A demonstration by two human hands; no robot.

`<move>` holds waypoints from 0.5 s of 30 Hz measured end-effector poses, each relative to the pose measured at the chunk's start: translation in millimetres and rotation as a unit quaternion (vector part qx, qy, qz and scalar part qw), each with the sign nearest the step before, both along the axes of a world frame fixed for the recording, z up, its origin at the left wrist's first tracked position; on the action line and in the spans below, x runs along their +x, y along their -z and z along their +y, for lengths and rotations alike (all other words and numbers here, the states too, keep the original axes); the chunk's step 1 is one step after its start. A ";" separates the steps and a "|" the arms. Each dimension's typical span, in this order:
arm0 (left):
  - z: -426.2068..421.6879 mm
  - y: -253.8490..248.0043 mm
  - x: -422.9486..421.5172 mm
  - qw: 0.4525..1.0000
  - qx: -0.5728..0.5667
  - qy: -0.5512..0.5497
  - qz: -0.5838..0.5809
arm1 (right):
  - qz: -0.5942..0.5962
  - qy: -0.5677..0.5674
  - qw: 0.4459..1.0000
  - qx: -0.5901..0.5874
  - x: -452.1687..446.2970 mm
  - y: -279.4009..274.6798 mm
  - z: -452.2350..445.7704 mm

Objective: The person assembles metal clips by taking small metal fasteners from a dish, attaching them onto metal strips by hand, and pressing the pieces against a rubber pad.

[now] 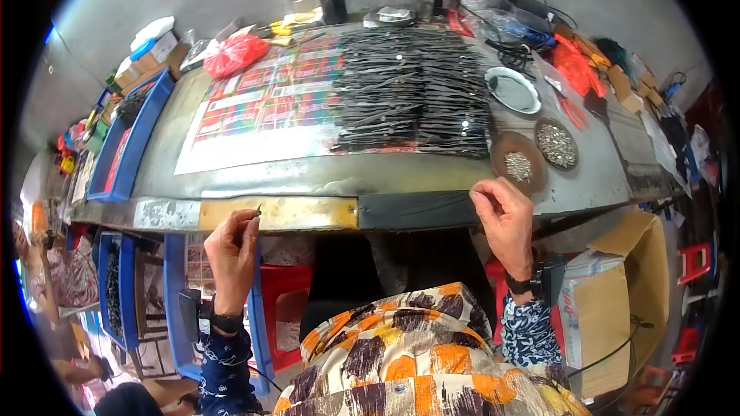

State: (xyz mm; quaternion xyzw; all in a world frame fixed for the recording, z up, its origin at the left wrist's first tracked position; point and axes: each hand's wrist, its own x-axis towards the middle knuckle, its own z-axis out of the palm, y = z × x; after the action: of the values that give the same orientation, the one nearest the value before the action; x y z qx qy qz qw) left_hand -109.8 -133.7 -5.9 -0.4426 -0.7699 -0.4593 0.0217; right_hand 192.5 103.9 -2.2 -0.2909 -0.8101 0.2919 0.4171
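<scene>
My left hand (233, 253) is at the table's front edge, thumb and forefinger pinched on a small dark pointed piece (259, 209) too small to name. My right hand (505, 223) is closed in a pinch at the edge, just below a brown bowl (505, 148) of small metal pieces (518, 166). Whatever its fingertips hold, if anything, cannot be made out. Beyond both hands, many thin black strips (378, 92) lie in two dense columns on a colourful printed sheet (266, 108). Next to the brown bowl stands a darker bowl (556, 144) filled with small silvery pieces.
A white-rimmed dish (513, 91) and red-handled pliers (573, 113) lie at the right. A blue tray (131, 135) sits on the left of the table, near a red plastic bag (235, 54). Below right is an open cardboard box (647, 277). Another person's arm (48, 281) shows far left.
</scene>
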 end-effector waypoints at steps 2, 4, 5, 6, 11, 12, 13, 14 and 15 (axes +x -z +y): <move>18.2 0.0 1.4 0.999 0.000 0.017 0.027 | -0.003 0.004 1.000 0.016 1.1 -8.7 4.3; 32.1 -0.1 2.4 0.998 -0.011 0.026 0.047 | -0.015 -0.002 1.000 0.027 1.0 -19.4 10.1; 38.3 -0.3 1.8 0.998 -0.015 0.021 0.056 | -0.026 -0.007 0.999 0.031 -0.4 -26.8 13.7; 44.8 -0.1 -1.3 0.997 -0.015 0.019 0.079 | -0.036 -0.013 0.999 0.037 -3.1 -33.5 19.3; 60.7 5.7 -6.1 0.991 -0.028 0.009 0.131 | -0.051 -0.023 0.993 0.103 -15.2 -68.8 44.0; 59.7 5.0 -6.0 0.989 -0.033 0.006 0.143 | -0.062 -0.023 0.991 0.116 -15.2 -72.5 48.1; 58.2 3.5 -6.2 0.989 -0.035 0.003 0.146 | -0.055 -0.025 0.992 0.109 -15.7 -73.9 49.8; 55.1 3.4 -5.2 0.989 -0.039 -0.010 0.143 | -0.047 -0.023 0.993 0.106 -14.5 -74.5 51.1; 54.4 3.2 -6.0 0.989 -0.039 -0.020 0.140 | -0.044 -0.011 0.995 0.094 -11.3 -74.2 51.9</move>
State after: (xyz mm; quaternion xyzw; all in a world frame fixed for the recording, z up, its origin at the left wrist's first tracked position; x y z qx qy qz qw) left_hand -115.9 -79.3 -9.2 -0.4876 -0.7853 -0.3620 0.1208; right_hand 181.2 155.8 72.1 -0.2541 -0.8548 0.2058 0.4031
